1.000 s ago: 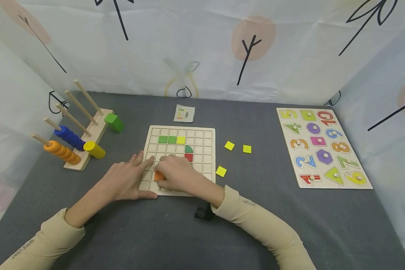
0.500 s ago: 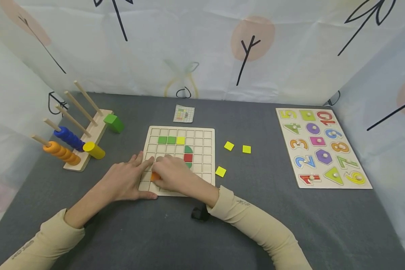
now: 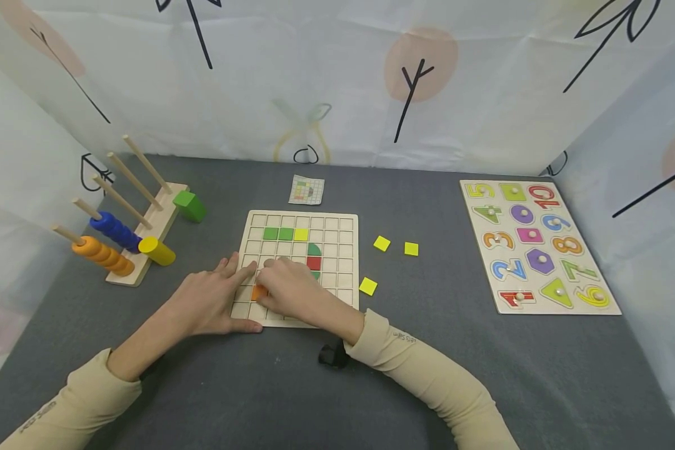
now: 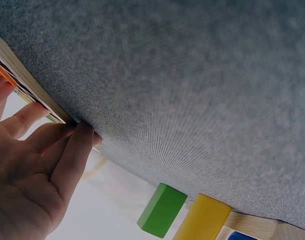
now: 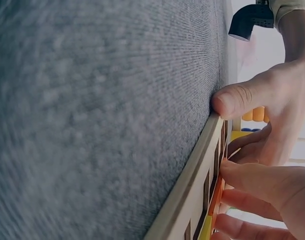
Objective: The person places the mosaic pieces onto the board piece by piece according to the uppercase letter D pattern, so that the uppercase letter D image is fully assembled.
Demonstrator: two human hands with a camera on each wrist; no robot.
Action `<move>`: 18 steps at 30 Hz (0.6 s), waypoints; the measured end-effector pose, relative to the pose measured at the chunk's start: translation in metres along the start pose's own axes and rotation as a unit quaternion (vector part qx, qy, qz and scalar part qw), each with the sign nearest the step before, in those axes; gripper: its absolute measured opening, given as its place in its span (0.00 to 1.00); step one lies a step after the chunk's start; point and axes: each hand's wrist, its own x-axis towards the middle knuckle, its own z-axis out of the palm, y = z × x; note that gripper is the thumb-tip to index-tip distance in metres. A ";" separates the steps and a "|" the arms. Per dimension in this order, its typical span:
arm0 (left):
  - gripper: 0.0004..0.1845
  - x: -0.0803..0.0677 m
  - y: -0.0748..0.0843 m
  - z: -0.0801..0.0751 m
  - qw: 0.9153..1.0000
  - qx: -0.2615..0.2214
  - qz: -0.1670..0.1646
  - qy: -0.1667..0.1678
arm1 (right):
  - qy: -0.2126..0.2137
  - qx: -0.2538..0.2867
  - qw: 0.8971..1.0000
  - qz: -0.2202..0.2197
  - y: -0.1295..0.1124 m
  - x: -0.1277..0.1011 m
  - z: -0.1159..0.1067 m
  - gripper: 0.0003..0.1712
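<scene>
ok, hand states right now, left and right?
Left hand: open, fingers flat, steadying the wooden grid board.
Right hand: fingers curled, pinching the orange tile on the board.

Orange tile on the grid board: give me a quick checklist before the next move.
1. Orange tile under right hand fingertips: ok.
2. Tile seated flush in its cell: cannot tell, fingers cover it.
3. Left hand steadying the grid board at its left edge: ok.
4. Green, yellow and red tiles already placed lie undisturbed: ok.
5. Spare yellow tiles lie on the mat right of the board: ok.
6. Pattern card readable: not ok, too small.
</scene>
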 end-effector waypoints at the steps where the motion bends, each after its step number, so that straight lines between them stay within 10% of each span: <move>1: 0.62 0.000 0.000 0.000 1.000 0.000 0.000 0.000 | 0.001 -0.002 1.000 -0.001 0.000 0.000 0.000 0.08; 18: 0.62 0.000 0.001 0.000 1.000 0.009 0.002 0.006 | 0.006 0.001 1.000 0.029 0.026 -0.021 -0.016 0.10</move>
